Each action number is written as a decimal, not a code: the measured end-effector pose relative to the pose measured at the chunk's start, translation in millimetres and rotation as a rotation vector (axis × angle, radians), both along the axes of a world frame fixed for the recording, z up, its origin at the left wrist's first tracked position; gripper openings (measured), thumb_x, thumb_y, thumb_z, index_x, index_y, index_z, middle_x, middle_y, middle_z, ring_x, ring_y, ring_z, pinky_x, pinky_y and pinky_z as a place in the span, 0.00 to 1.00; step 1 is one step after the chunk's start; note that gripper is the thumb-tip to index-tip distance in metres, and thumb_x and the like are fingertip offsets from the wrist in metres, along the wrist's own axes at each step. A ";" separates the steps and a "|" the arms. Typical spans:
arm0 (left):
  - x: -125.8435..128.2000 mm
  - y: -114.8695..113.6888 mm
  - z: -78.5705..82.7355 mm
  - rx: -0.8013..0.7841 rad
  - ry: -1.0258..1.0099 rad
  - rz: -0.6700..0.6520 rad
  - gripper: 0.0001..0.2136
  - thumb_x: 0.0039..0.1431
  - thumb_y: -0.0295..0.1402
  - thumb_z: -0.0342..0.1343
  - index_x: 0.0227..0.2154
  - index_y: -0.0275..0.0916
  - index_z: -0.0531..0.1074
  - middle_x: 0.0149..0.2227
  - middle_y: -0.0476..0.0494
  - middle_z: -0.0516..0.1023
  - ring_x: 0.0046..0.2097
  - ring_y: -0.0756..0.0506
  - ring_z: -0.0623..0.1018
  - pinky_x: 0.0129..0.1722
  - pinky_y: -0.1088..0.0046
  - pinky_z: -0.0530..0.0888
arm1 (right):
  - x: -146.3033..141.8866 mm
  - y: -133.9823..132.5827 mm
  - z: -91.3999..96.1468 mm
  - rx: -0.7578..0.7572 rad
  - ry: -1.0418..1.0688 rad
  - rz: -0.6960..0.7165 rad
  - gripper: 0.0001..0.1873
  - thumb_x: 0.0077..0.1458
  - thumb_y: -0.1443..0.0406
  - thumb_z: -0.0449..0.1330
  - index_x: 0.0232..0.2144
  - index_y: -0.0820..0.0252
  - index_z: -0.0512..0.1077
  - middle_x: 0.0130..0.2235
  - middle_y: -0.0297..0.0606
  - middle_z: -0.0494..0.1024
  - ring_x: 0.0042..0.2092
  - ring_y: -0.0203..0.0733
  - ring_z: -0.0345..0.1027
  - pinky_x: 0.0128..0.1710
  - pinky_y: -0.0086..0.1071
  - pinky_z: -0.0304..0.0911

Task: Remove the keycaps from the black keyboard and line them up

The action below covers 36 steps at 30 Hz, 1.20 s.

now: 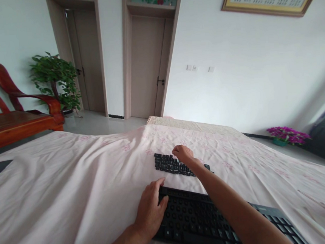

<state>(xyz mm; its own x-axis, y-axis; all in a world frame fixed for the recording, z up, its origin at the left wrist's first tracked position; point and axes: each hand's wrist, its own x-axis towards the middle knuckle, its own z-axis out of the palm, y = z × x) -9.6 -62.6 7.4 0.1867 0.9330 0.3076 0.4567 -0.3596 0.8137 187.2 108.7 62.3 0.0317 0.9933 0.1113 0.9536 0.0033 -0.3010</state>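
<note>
A black keyboard frame (205, 220) with many keycaps removed lies on the pale pink cloth (71, 190) near me. My left hand (151, 208) rests on the frame's left end, fingers curled over its edge. Farther away, a row of loose black keycaps (169, 164) is laid out on the cloth. My right hand (184, 153) reaches over the right part of that row with its fingers bent down on the keycaps; whether it pinches one is hidden.
The cloth covers a wide table and is wrinkled at the left. A red wooden bench (11, 116) and a potted plant (55, 80) stand at the back left, two closed doors (146, 66) behind, purple flowers (287, 134) on the floor at right.
</note>
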 end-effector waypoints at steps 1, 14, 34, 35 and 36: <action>-0.1 0.1 -0.8 0.008 0.000 0.003 0.22 0.53 0.27 0.48 0.53 0.39 0.63 0.51 0.40 0.70 0.54 0.42 0.69 0.57 0.60 0.63 | -1.4 -5.6 4.8 0.013 0.015 0.008 0.14 0.57 0.60 0.53 0.33 0.59 0.78 0.34 0.40 0.79 0.38 0.43 0.72 0.34 0.29 0.58; 1.9 -16.0 19.2 0.287 0.175 -0.165 0.14 0.56 0.23 0.50 0.43 0.43 0.72 0.43 0.45 0.73 0.48 0.44 0.70 0.51 0.64 0.66 | 8.1 -165.3 31.5 0.079 0.535 0.324 0.25 0.64 0.53 0.42 0.33 0.61 0.74 0.27 0.34 0.74 0.26 0.33 0.65 0.28 0.25 0.61; 27.6 -19.1 28.8 0.082 0.304 -0.534 0.06 0.53 0.28 0.55 0.31 0.42 0.75 0.32 0.51 0.76 0.37 0.48 0.73 0.38 0.75 0.66 | 11.3 -234.8 2.5 0.031 0.595 0.534 0.24 0.64 0.53 0.44 0.29 0.61 0.72 0.32 0.38 0.74 0.32 0.36 0.67 0.34 0.28 0.63; 27.5 -18.6 26.6 0.086 0.304 -0.542 0.05 0.53 0.29 0.55 0.30 0.42 0.75 0.31 0.52 0.76 0.36 0.48 0.73 0.38 0.75 0.65 | 10.5 -234.7 2.0 0.057 0.556 0.561 0.24 0.65 0.54 0.44 0.29 0.60 0.72 0.32 0.38 0.74 0.33 0.36 0.67 0.36 0.29 0.63; 27.4 -18.1 24.8 0.092 0.302 -0.547 0.05 0.54 0.29 0.54 0.29 0.42 0.75 0.31 0.52 0.75 0.35 0.49 0.73 0.37 0.75 0.65 | 9.5 -234.4 1.6 0.085 0.513 0.592 0.24 0.65 0.54 0.43 0.28 0.60 0.72 0.32 0.37 0.74 0.35 0.37 0.67 0.38 0.29 0.62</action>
<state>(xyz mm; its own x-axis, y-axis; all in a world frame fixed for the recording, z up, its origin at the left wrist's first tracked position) 17.8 -80.7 32.2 0.7204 0.6502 0.2413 0.3915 -0.6685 0.6324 196.7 -125.8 63.8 -0.4317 0.8500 0.3019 0.5280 0.5095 -0.6794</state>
